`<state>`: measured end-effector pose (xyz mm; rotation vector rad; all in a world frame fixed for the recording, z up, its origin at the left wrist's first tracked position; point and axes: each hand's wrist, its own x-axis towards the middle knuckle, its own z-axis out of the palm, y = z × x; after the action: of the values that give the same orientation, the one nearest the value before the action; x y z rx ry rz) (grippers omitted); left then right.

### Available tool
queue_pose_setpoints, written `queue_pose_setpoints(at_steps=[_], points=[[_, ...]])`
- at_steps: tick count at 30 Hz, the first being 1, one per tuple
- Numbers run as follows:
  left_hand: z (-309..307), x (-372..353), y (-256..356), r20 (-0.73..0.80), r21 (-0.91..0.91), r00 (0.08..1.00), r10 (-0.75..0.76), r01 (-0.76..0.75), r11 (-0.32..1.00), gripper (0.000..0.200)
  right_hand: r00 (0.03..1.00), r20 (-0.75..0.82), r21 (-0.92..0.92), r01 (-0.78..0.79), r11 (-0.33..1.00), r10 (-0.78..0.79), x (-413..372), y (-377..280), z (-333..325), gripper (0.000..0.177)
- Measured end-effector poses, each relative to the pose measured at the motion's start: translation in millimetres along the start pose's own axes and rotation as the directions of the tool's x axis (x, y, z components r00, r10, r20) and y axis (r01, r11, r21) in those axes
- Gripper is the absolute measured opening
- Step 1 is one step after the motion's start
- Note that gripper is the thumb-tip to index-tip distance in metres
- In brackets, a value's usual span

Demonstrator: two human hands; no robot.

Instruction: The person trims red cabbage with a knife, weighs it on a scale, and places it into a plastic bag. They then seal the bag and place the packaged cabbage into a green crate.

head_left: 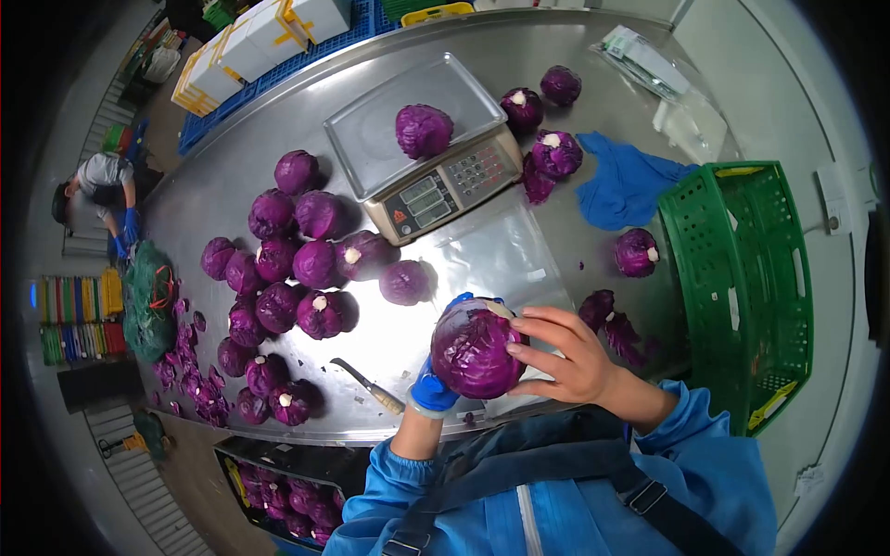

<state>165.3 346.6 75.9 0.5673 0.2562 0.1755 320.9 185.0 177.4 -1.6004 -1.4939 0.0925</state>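
A red cabbage (473, 350) is held up in front of my body, above the steel table's near edge. My left hand (433, 389), in a blue glove, cups it from the left and below; the cabbage hides most of those fingers. On its right side, the bare fingers of my right hand (567, 360) press against the outer leaves near the pale stem end. A knife (369, 386) with a curved blade and wooden handle lies on the table left of my hands. Loose purple leaves (623, 338) lie beyond my right hand.
A scale (445, 190) carries one cabbage (424, 131). Several cabbages (315, 264) cluster on the left. A blue glove (623, 181) and green crate (732, 306) are at right. A cabbage-filled crate (278, 449) stands below the table. Another person (104, 181) is at far left.
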Motion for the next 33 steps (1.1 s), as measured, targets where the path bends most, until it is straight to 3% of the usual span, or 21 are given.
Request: queue_pose_setpoints(at_steps=[4,6,8,12,13,15,18,21,23,25,28,30,31,32,33], points=[[-35.3,-32.9,-6.4,-0.117,-0.342,0.987,-0.108,0.062,0.938,0.092,0.974,0.209,0.114,-0.112,0.987,0.086,24.3,43.0,7.8,0.063],[-48.8,-45.1,-7.4,-0.185,-0.392,0.977,-0.102,0.022,0.920,0.088,0.967,0.031,-0.040,-0.250,0.967,0.252,52.3,88.6,23.4,0.074],[-58.8,-55.2,-1.2,-0.197,-0.415,0.976,-0.091,0.001,0.910,0.088,0.935,-0.104,-0.069,-0.346,0.936,0.338,107.0,125.1,29.6,0.084],[-68.2,-49.4,23.7,-0.284,-0.155,0.959,0.018,-0.065,0.986,0.080,0.940,-0.172,-0.387,-0.340,0.857,0.295,200.7,197.7,70.2,0.094],[-76.3,-44.2,29.8,-0.330,-0.036,0.942,0.056,-0.071,0.997,0.077,0.915,-0.108,-0.341,-0.400,0.851,0.388,215.9,215.0,81.5,0.094],[-65.6,-19.8,54.4,-0.315,-0.003,0.944,0.099,-0.105,0.994,0.086,0.836,0.036,-0.260,-0.522,0.813,0.548,236.4,244.2,96.7,0.095],[-58.9,16.9,77.5,-0.257,0.108,0.960,0.115,-0.090,0.990,0.093,0.781,0.069,-0.064,-0.618,0.784,0.621,243.1,262.6,92.0,0.096],[-66.0,34.8,68.8,-0.208,0.061,0.977,0.053,-0.042,0.997,0.092,0.842,0.025,0.157,-0.535,0.830,0.538,196.9,244.7,61.2,0.088],[-67.7,38.7,52.4,-0.227,-0.017,0.973,0.040,-0.045,0.999,0.088,0.850,0.020,0.139,-0.523,0.841,0.526,144.0,217.0,27.3,0.086],[-59.9,45.2,39.0,-0.265,-0.032,0.964,0.022,-0.032,0.999,0.086,0.846,-0.037,0.011,-0.532,0.847,0.532,80.4,205.6,3.5,0.083],[-76.4,45.8,-0.8,-0.303,-0.154,0.950,-0.070,0.024,0.988,0.071,0.777,-0.035,-0.358,-0.597,0.718,0.629,-5.1,197.9,-17.8,0.085],[-59.1,52.9,-12.0,-0.327,-0.219,0.925,-0.195,0.127,0.967,0.064,0.710,0.038,-0.504,-0.594,0.627,0.703,-36.8,191.0,-23.5,0.082],[-49.7,58.1,-15.0,-0.292,-0.179,0.935,-0.203,0.155,0.971,0.064,0.758,0.057,-0.672,-0.452,0.586,0.650,-51.4,191.4,-21.2,0.083],[-38.2,63.9,-15.4,-0.270,-0.132,0.937,-0.224,0.195,0.972,0.066,0.802,0.044,-0.695,-0.404,0.595,0.595,-47.6,177.8,-19.5,0.086],[-30.1,68.1,-18.3,-0.298,-0.126,0.923,-0.245,0.217,0.968,0.064,0.834,0.037,-0.569,-0.435,0.698,0.550,-30.9,155.0,-19.4,0.092]])
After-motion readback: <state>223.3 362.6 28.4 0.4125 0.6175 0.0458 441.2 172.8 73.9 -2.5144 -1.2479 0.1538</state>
